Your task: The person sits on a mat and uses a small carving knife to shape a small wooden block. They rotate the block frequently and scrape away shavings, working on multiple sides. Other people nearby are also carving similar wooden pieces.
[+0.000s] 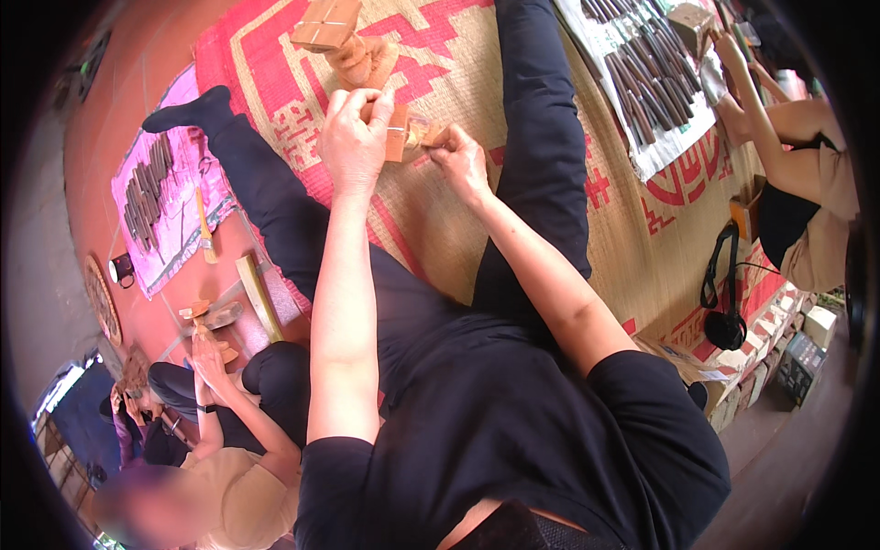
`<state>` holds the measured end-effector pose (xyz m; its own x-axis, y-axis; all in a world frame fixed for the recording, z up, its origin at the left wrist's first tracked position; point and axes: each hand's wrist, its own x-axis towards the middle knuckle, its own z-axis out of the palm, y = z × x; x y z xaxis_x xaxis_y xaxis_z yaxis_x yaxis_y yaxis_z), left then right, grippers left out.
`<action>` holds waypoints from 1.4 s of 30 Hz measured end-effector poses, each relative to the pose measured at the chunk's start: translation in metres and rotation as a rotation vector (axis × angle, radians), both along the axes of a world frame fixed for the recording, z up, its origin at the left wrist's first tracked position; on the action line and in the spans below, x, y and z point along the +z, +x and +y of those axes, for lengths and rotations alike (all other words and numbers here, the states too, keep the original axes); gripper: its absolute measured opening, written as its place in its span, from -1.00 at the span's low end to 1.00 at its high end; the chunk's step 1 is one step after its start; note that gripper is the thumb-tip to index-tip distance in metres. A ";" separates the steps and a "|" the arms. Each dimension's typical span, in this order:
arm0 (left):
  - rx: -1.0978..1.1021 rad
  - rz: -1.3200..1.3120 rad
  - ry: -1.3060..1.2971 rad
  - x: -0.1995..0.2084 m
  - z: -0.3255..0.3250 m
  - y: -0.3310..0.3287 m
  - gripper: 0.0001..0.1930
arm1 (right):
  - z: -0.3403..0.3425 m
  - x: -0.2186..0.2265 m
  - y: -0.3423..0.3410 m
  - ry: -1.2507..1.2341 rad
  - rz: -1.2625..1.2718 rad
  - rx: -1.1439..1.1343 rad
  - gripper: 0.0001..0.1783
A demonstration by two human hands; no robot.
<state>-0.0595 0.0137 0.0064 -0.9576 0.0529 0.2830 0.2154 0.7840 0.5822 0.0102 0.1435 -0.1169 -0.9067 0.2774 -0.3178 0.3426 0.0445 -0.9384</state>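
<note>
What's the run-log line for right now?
Left hand: holding wooden piece | Right hand: at its right end | Carved wooden object: beyond hands, on patterned mat

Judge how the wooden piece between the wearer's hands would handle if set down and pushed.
The wooden piece looks like solid wood, so it should probably stay stiff. Its squared, flat-faced end by the left hand would likely resist rolling. The end by the right hand looks narrower and uneven, possibly more fragile.
</note>
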 end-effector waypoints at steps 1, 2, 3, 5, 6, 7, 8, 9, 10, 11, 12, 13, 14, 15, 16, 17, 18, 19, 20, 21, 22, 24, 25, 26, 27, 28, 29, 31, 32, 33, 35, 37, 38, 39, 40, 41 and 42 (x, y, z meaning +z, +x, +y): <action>0.003 -0.008 0.011 -0.002 0.000 0.001 -0.74 | 0.001 0.004 -0.003 -0.021 -0.006 -0.042 -0.88; 0.006 -0.017 0.022 -0.003 0.000 0.002 -0.74 | 0.002 0.007 -0.008 -0.042 -0.012 -0.085 -0.88; 0.006 -0.014 0.028 -0.001 -0.001 0.000 -0.74 | 0.001 0.015 -0.016 -0.069 -0.007 -0.129 -0.88; 0.035 -0.008 0.034 -0.001 0.002 0.000 -0.74 | 0.001 0.019 -0.019 -0.137 0.023 -0.150 -0.88; 0.046 -0.013 0.030 -0.001 0.003 0.002 -0.74 | 0.003 0.021 -0.015 -0.161 0.010 -0.145 -0.88; 0.057 -0.017 0.025 -0.001 0.004 0.002 -0.74 | 0.005 0.022 -0.013 -0.186 -0.004 -0.139 -0.87; 0.062 -0.022 0.021 0.001 0.004 0.000 -0.74 | 0.005 0.023 -0.012 -0.196 0.002 -0.152 -0.87; 0.060 -0.009 0.024 -0.001 0.003 0.001 -0.74 | 0.006 0.027 -0.007 -0.202 0.000 -0.167 -0.86; 0.058 0.004 0.027 -0.003 0.002 -0.001 -0.74 | 0.007 0.029 -0.003 -0.208 -0.002 -0.181 -0.85; 0.057 0.016 0.030 -0.004 0.000 0.000 -0.74 | 0.006 0.027 -0.003 -0.209 0.028 -0.180 -0.84; 0.057 0.005 0.023 -0.004 0.002 0.000 -0.75 | 0.005 0.026 -0.010 -0.206 0.065 -0.185 -0.83; 0.058 0.000 0.018 -0.002 0.002 0.000 -0.74 | 0.003 0.025 -0.019 -0.208 0.106 -0.185 -0.81; 0.060 -0.004 0.013 -0.001 0.003 0.000 -0.74 | 0.000 0.021 -0.027 -0.169 0.128 -0.175 -0.84; 0.065 -0.010 0.006 -0.002 0.003 0.001 -0.74 | -0.004 0.023 -0.032 -0.214 0.082 -0.136 -0.85; 0.059 -0.002 0.018 -0.003 0.003 0.000 -0.74 | -0.006 0.025 -0.036 -0.258 0.035 -0.097 -0.86; 0.057 -0.004 0.020 -0.003 0.004 0.000 -0.74 | -0.008 0.026 -0.039 -0.301 -0.011 -0.057 -0.87; 0.057 -0.009 0.022 -0.002 0.005 0.000 -0.74 | -0.008 0.036 -0.037 -0.142 0.007 -0.023 -0.92; 0.057 -0.013 0.025 -0.002 0.004 0.000 -0.74 | -0.010 0.033 -0.029 -0.114 0.019 -0.011 -0.92; 0.059 -0.016 0.022 -0.003 0.003 0.001 -0.74 | -0.010 0.025 -0.020 -0.086 0.030 0.000 -0.93; 0.057 -0.015 0.024 -0.002 0.003 0.001 -0.73 | -0.007 0.017 -0.012 -0.053 0.047 0.007 -0.94; 0.056 -0.019 0.025 -0.002 0.003 0.002 -0.73 | -0.002 0.011 -0.003 -0.053 0.059 0.082 -0.94; 0.055 -0.014 0.025 -0.003 0.002 0.001 -0.73 | 0.004 0.003 -0.005 0.020 0.025 0.004 -0.93; 0.056 -0.011 0.017 -0.002 0.000 0.002 -0.73 | 0.004 0.010 -0.008 0.048 0.009 -0.032 -0.93; 0.056 -0.024 0.039 -0.001 0.000 0.003 -0.73 | 0.003 0.016 -0.017 -0.023 0.072 -0.113 -0.92; 0.053 -0.021 0.034 -0.001 0.002 0.002 -0.73 | 0.000 0.016 -0.027 -0.094 0.110 -0.127 -0.89; 0.050 -0.018 0.029 -0.002 0.002 0.001 -0.74 | -0.004 0.016 -0.038 -0.164 0.148 -0.141 -0.85; 0.048 -0.015 0.024 -0.003 0.003 0.000 -0.74 | -0.006 0.016 -0.044 -0.234 0.187 -0.154 -0.82; 0.047 -0.010 0.018 -0.002 0.003 0.000 -0.74 | -0.015 0.013 -0.040 0.105 0.148 -0.044 -0.87; 0.042 -0.009 0.015 -0.001 0.004 0.000 -0.74 | -0.014 0.003 -0.030 -0.004 0.071 -0.050 -0.86; 0.045 -0.014 0.011 -0.002 0.002 0.003 -0.74 | -0.012 0.013 -0.017 -0.114 -0.012 -0.048 -0.84; 0.053 0.001 0.021 -0.003 0.001 -0.001 -0.74 | 0.002 0.005 -0.012 0.004 0.017 0.069 -0.83; 0.055 0.005 0.021 -0.005 0.001 -0.001 -0.74 | 0.009 0.014 -0.012 0.081 0.010 0.072 -0.83; 0.059 0.001 0.014 -0.006 0.000 0.001 -0.74 | 0.009 0.018 -0.015 0.096 -0.012 0.020 -0.83; 0.060 0.002 0.002 -0.005 -0.001 0.000 -0.74 | 0.007 0.025 -0.018 0.107 -0.030 -0.033 -0.83; 0.059 -0.015 0.016 -0.004 0.002 0.000 -0.73 | 0.007 0.019 -0.026 0.099 -0.015 -0.058 -0.82; 0.058 -0.011 0.011 -0.004 0.003 0.000 -0.73 | 0.007 0.017 -0.026 0.044 0.003 -0.077 -0.82; 0.061 -0.007 0.006 -0.004 0.004 -0.001 -0.73 | 0.007 0.017 -0.026 -0.011 0.021 -0.093 -0.82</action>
